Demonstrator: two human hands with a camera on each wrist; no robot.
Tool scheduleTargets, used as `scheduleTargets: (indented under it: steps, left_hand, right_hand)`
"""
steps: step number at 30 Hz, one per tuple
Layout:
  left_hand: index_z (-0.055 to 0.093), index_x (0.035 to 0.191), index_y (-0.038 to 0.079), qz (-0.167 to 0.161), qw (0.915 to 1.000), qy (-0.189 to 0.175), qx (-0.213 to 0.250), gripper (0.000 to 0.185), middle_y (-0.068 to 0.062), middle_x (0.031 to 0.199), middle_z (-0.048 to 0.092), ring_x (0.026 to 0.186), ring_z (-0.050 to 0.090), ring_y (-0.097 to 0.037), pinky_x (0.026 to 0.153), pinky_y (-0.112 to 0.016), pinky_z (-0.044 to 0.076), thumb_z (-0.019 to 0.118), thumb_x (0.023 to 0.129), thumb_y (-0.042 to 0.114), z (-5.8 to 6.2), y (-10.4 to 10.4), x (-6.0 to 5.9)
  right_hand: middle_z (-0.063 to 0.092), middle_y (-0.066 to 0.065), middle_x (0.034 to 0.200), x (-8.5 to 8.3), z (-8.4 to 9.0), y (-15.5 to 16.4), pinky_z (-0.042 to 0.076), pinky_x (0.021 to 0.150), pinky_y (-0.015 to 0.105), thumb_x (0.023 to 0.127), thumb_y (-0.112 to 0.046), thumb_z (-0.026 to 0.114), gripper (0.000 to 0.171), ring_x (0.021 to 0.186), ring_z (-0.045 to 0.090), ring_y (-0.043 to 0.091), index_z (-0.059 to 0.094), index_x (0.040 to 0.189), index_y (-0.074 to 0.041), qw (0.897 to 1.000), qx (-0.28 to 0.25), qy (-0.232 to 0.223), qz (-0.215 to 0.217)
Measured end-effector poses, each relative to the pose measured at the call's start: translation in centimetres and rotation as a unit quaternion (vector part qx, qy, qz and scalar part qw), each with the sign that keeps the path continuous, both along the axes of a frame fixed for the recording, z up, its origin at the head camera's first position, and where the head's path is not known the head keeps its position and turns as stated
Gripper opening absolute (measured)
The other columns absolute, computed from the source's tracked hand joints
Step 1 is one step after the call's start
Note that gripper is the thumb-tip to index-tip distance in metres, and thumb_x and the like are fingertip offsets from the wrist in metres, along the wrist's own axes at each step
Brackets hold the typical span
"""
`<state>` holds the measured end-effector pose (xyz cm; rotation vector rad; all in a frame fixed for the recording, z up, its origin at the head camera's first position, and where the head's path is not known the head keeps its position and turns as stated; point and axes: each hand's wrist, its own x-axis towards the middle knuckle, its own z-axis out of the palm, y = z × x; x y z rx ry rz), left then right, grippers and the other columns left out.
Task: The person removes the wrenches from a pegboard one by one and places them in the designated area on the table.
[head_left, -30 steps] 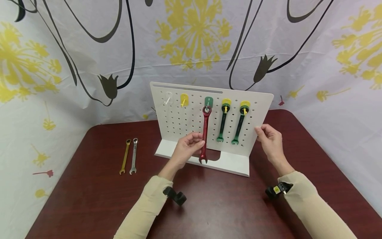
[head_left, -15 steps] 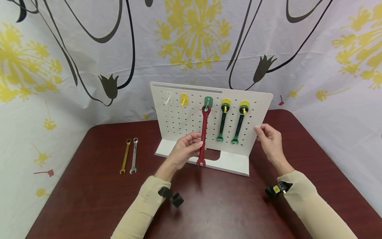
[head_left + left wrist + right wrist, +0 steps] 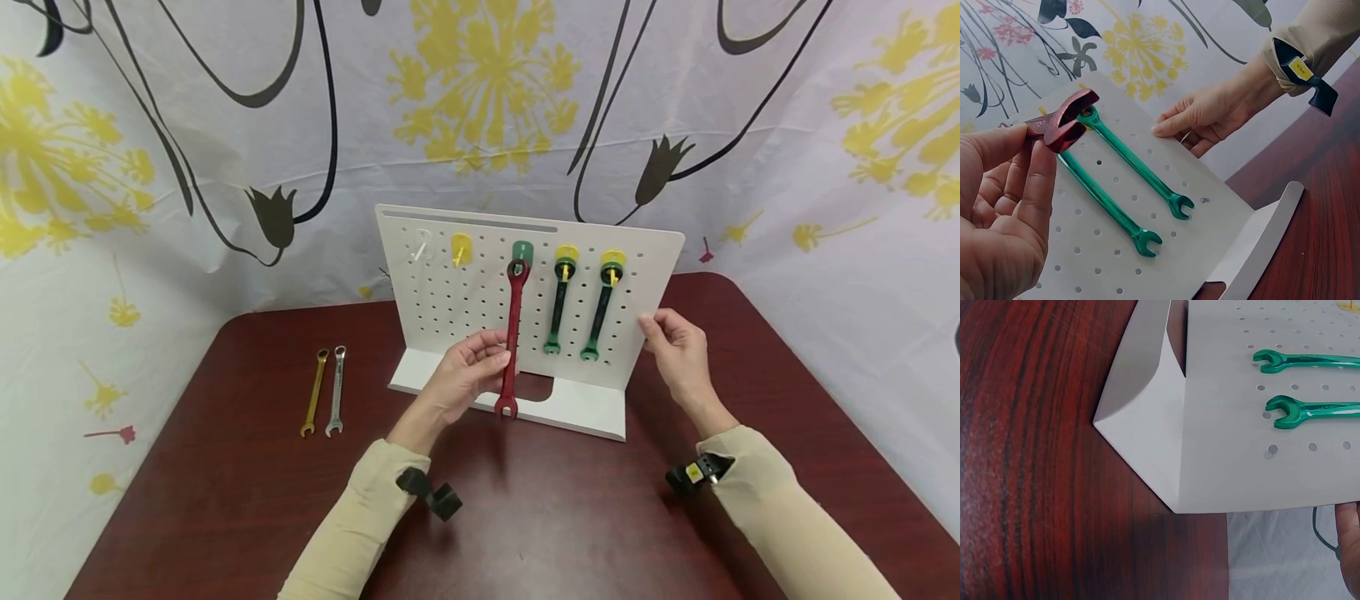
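My left hand pinches a red combination wrench by its lower shank, thumb in front and fingers behind. The wrench stands nearly upright, its ring end overlapping the green hook on the white pegboard. In the left wrist view its open-end jaw juts past the fingertips. My right hand pinches the board's right edge between thumb and fingers. Two green wrenches hang from yellow hooks on the right: one green wrench nearer the red one, another green wrench by the edge.
A gold wrench and a silver wrench lie side by side on the dark red table, left of the board. A clear hook and a yellow hook stick out bare at the board's upper left. Patterned cloth hangs behind.
The red wrench's lower end has swung slightly left and toward me, with the left hand shifting along. The ring stays by the green hook. The right hand keeps its grip on the board.
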<state>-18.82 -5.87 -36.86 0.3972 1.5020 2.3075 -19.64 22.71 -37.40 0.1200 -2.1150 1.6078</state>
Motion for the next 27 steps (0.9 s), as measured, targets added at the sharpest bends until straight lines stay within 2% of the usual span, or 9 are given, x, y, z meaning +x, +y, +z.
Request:
scheduleTargets:
  steps: [4, 12, 20, 27]
  left_hand:
    - [0.063, 0.096, 0.019, 0.0, 1.0, 0.005, 0.003, 0.027, 0.004, 0.082, 0.061, 0.07, 0.06, -0.007, 0.063, -0.02, 0.053, 0.052, 0.091, -0.005, 0.2, -0.1, 0.1]
    - [0.063, 0.096, 0.02, 0.01, 0.9998, 0.014, -0.008, 0.031, 0.005, 0.082, 0.062, 0.072, 0.063, -0.008, 0.064, -0.021, 0.053, 0.049, 0.091, -0.007, 0.4, -0.9, 0.5]
    - [0.062, 0.097, 0.018, 0.021, 0.9993, 0.015, -0.026, 0.03, 0.003, 0.083, 0.062, 0.075, 0.066, -0.012, 0.069, -0.023, 0.055, 0.05, 0.091, -0.008, -0.4, -2.9, 0.5]
    - [0.061, 0.097, 0.018, 0.04, 0.9976, 0.001, -0.056, 0.027, 0.003, 0.084, 0.063, 0.077, 0.066, -0.011, 0.07, -0.024, 0.055, 0.051, 0.091, -0.006, -1.4, -5.0, 0.6]
  right_hand:
    - [0.053, -0.007, 0.064, 0.0, 0.0, 0.0, 0.05, 0.06, 0.01, 0.093, -0.004, 0.055, 0.019, 0.057, 0.045, -0.001, 0.056, 0.087, 0.015, 1.0, -0.01, 0.0, 0.007]
    - [0.052, -0.008, 0.062, 0.0, 0.0, 0.0, 0.05, 0.058, 0.011, 0.093, -0.003, 0.056, 0.019, 0.056, 0.044, -0.002, 0.056, 0.086, 0.015, 1.0, -0.012, 0.0, 0.002]
    - [0.05, -0.004, 0.06, -0.2, -0.1, 0.0, 0.049, 0.058, 0.011, 0.093, -0.003, 0.055, 0.019, 0.056, 0.044, 0.0, 0.056, 0.087, 0.015, 1.0, -0.007, -0.002, -0.001]
    - [0.051, -0.013, 0.06, -1.4, -1.8, 1.0, 0.049, 0.058, 0.011, 0.093, -0.007, 0.058, 0.019, 0.056, 0.045, 0.0, 0.058, 0.087, 0.011, 1.0, -0.002, -0.008, -0.012]
